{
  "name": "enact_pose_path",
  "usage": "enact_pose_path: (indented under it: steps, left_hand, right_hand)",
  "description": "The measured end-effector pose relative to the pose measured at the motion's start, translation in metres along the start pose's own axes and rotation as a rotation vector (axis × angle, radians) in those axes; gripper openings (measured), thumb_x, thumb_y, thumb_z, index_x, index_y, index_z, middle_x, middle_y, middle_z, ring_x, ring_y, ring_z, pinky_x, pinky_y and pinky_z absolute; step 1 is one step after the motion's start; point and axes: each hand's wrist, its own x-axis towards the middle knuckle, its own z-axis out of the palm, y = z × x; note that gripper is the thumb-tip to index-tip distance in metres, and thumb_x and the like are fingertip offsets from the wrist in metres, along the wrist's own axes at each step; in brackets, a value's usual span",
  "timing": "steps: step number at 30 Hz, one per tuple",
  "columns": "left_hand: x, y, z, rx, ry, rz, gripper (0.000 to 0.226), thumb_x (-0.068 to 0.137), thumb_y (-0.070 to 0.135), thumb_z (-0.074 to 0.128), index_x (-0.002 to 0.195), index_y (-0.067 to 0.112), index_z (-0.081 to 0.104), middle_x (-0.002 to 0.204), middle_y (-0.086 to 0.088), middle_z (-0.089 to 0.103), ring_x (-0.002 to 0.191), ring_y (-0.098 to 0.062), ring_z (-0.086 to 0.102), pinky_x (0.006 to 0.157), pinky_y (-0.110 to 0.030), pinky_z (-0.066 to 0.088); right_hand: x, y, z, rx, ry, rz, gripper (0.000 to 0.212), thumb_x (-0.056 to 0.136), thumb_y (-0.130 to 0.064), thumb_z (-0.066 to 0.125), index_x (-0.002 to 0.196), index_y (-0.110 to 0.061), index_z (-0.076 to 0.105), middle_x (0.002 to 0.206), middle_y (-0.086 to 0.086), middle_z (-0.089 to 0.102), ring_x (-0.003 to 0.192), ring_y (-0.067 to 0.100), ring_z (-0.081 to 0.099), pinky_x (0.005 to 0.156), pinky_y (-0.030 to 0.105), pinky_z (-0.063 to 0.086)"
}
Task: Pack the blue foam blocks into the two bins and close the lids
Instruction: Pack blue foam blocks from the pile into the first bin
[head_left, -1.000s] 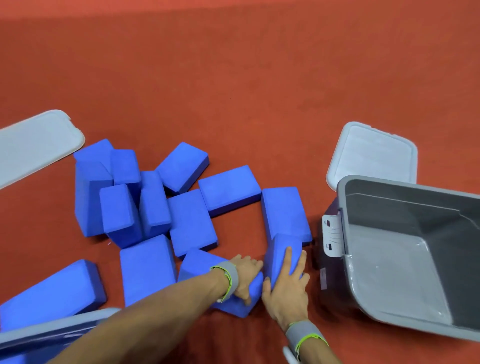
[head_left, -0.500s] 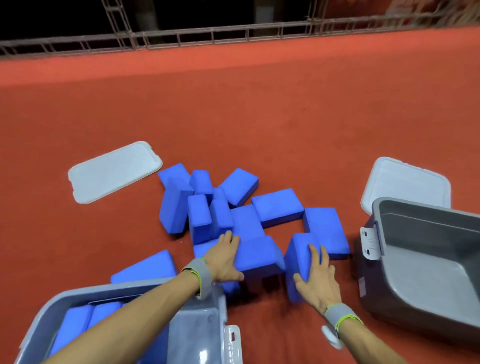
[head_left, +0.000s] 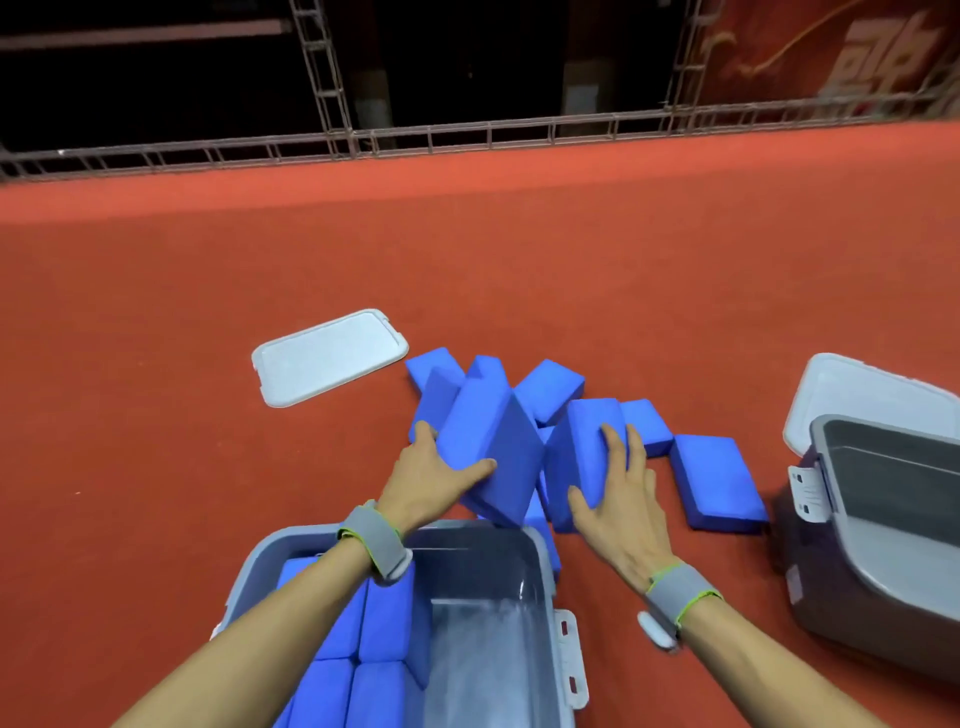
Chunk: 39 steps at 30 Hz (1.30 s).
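Two blue foam blocks are now up off the red carpet floor (head_left: 156, 415), one in each hand, where a moment ago both hands were only pressing on blocks that lay low in the pile. The left hand (head_left: 431, 478) grips a big tilted blue foam block (head_left: 485, 447), with the thumb (head_left: 475, 468) across its near face and the fingers round its far left edge. The right hand (head_left: 618, 499) holds a second blue foam block (head_left: 582, 447) that stands nearly upright, with long fingers (head_left: 613, 441) laid over its face and the thumb low on its near side. Both blocks hang just past the far rim of the near grey plastic bin (head_left: 545, 571). That bin is half full: its left side holds neat rows of packed blue blocks (head_left: 374, 639), and its right side is bare, so I think these two go there next. The rest of the pile of blue foam blocks (head_left: 717, 478) lies on the floor beyond the hands. The other grey plastic bin (head_left: 831, 467) sits to the right and has nothing in it that I can see. One white plastic lid (head_left: 327, 356) lies flat on the floor, well apart from the bins, and the second white lid (head_left: 857, 384) rests behind the right bin. Both arms reach forward over the near bin, each with a grey wrist band (head_left: 374, 540). Lots of packing is left, and no lid is on yet.
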Motion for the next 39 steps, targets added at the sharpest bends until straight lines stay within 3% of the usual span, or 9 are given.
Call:
enact_pose_path:
  steps: [5, 8, 13, 17, 22, 29, 33, 36, 39]
  left_hand:
    - [-0.027, -0.020, -0.039, -0.117, 0.006, -0.149, 0.065, 0.073, 0.065, 0.074, 0.094, 0.016, 0.037, 0.095, -0.002, 0.059, 0.078, -0.017, 0.058, 0.057, -0.031, 0.037]
    - [-0.042, -0.035, -0.053, -0.123, 0.013, -0.161, 0.066, 0.074, 0.065, 0.073, 0.099, 0.015, 0.038, 0.101, -0.004, 0.062, 0.085, -0.024, 0.061, 0.062, -0.036, 0.043]
    - [-0.067, -0.059, -0.063, -0.184, -0.004, -0.174, 0.071, 0.075, 0.064, 0.070, 0.127, 0.027, 0.039, 0.118, 0.000, 0.061, 0.096, -0.025, 0.063, 0.071, -0.039, 0.059]
    - [-0.084, -0.076, -0.058, -0.076, -0.022, -0.127, 0.088, 0.068, 0.069, 0.068, 0.142, 0.034, 0.033, 0.129, -0.001, 0.060, 0.109, -0.031, 0.061, 0.086, -0.040, 0.053]
    - [-0.093, -0.094, -0.040, -0.073, -0.049, -0.210, 0.093, 0.064, 0.074, 0.065, 0.140, 0.029, 0.037, 0.132, -0.004, 0.060, 0.114, -0.032, 0.058, 0.093, -0.042, 0.051]
    - [-0.093, -0.102, 0.001, -0.059, -0.051, -0.255, 0.093, 0.063, 0.080, 0.062, 0.135, 0.026, 0.038, 0.126, -0.006, 0.062, 0.114, -0.034, 0.058, 0.090, -0.043, 0.051]
    - [-0.082, -0.105, 0.027, -0.056, -0.107, -0.253, 0.096, 0.067, 0.081, 0.063, 0.132, 0.015, 0.039, 0.128, -0.013, 0.060, 0.120, -0.037, 0.054, 0.087, -0.039, 0.047]
    - [-0.082, -0.115, 0.050, -0.052, -0.166, -0.258, 0.100, 0.076, 0.077, 0.059, 0.142, 0.009, 0.030, 0.140, -0.015, 0.053, 0.132, -0.041, 0.041, 0.101, -0.048, 0.043]
    - [-0.085, -0.132, 0.062, -0.137, -0.225, -0.250, 0.108, 0.084, 0.072, 0.056, 0.159, 0.015, 0.003, 0.157, -0.011, 0.035, 0.144, -0.039, 0.025, 0.113, -0.047, 0.032]
  right_hand:
    - [-0.038, -0.035, 0.006, 0.035, -0.020, -0.065, 0.087, 0.083, -0.040, 0.064, 0.155, -0.034, 0.015, 0.166, -0.006, 0.002, 0.121, 0.036, 0.045, 0.086, 0.044, 0.052]
    - [-0.059, -0.049, 0.012, 0.034, -0.017, -0.085, 0.086, 0.084, -0.041, 0.064, 0.155, -0.034, 0.016, 0.166, -0.007, 0.003, 0.118, 0.034, 0.047, 0.085, 0.042, 0.052]
    - [-0.087, -0.069, 0.029, -0.031, -0.042, -0.158, 0.087, 0.082, -0.042, 0.062, 0.155, -0.032, 0.016, 0.167, -0.001, 0.004, 0.122, 0.036, 0.044, 0.087, 0.045, 0.054]
    - [-0.096, -0.084, 0.038, -0.070, -0.109, -0.174, 0.088, 0.082, -0.042, 0.059, 0.156, -0.033, 0.012, 0.166, -0.002, -0.002, 0.117, 0.038, 0.045, 0.083, 0.046, 0.054]
    - [-0.105, -0.091, 0.050, -0.073, -0.234, -0.130, 0.089, 0.083, -0.036, 0.058, 0.156, -0.037, 0.006, 0.165, -0.004, -0.010, 0.112, 0.040, 0.044, 0.083, 0.046, 0.051]
    - [-0.112, -0.078, 0.077, 0.001, -0.312, 0.018, 0.089, 0.085, -0.037, 0.060, 0.157, -0.032, 0.010, 0.166, -0.002, -0.008, 0.123, 0.043, 0.039, 0.101, 0.047, 0.043]
    - [-0.119, -0.081, 0.096, -0.002, -0.347, 0.016, 0.085, 0.085, -0.033, 0.058, 0.156, -0.034, 0.012, 0.165, 0.001, -0.007, 0.134, 0.048, 0.032, 0.106, 0.052, 0.041]
    - [-0.124, -0.080, 0.106, -0.002, -0.370, 0.044, 0.082, 0.087, -0.031, 0.057, 0.156, -0.033, 0.013, 0.165, 0.002, -0.007, 0.129, 0.047, 0.036, 0.100, 0.051, 0.044]
    - [-0.128, -0.071, 0.114, 0.009, -0.393, 0.077, 0.081, 0.087, -0.031, 0.056, 0.156, -0.034, 0.014, 0.165, -0.001, -0.009, 0.128, 0.046, 0.035, 0.102, 0.050, 0.043]
